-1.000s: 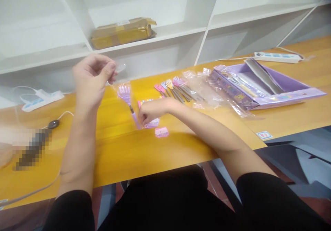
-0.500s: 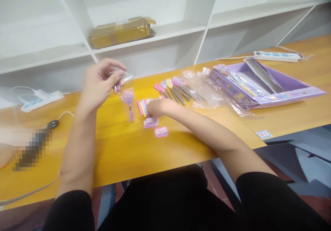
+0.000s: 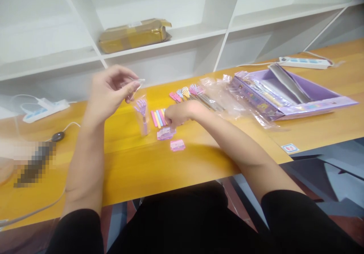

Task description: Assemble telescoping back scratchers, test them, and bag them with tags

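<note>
Above the table at the left, my left hand pinches a small clear plastic bag between thumb and fingers. Below it lies a purple hand-shaped back scratcher in a clear sleeve. My right hand reaches down over a row of pink, yellow and blue sticks, covering the row's right end. Its fingers curl downward, and what they hold, if anything, is hidden. Just in front are a small stack of purple printed cards and a pink card.
Behind my right hand lie several back scratcher heads on metal rods, beside loose clear bags. A purple open box stands at the right. Power strips lie along the back; a taped cardboard parcel rests on the shelf.
My right hand has shifted slightly right and away from me, uncovering more of the coloured sticks. The plastic bag in my left hand has turned a little.
</note>
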`<state>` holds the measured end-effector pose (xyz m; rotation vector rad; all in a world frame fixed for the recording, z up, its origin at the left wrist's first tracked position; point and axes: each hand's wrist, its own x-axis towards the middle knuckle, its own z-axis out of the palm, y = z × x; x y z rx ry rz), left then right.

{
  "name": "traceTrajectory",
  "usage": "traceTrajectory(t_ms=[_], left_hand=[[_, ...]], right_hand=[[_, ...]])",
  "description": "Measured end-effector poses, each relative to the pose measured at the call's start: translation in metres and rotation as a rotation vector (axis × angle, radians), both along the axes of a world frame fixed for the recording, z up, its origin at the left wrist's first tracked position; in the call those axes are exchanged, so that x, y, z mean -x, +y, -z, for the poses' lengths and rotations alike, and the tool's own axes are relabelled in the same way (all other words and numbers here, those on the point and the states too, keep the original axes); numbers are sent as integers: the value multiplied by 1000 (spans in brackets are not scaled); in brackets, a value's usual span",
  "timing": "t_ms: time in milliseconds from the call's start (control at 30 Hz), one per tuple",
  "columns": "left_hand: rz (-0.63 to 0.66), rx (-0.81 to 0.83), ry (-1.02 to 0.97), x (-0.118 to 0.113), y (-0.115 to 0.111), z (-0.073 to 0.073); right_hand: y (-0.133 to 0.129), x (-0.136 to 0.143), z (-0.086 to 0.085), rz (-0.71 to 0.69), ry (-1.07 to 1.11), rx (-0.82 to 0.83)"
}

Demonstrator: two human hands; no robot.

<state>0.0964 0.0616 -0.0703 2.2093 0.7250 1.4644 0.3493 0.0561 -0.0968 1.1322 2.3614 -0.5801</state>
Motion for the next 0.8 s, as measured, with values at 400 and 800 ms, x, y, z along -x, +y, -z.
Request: traceTrajectory(t_ms=[400,800], left_hand=[[-10,39,47,2,-18,-7],[-59,-34,-46,-5,-15,-4]], right_hand=[[4,-11,-8,59,60,83],[-27,-58,-45,-220,1126,-467]])
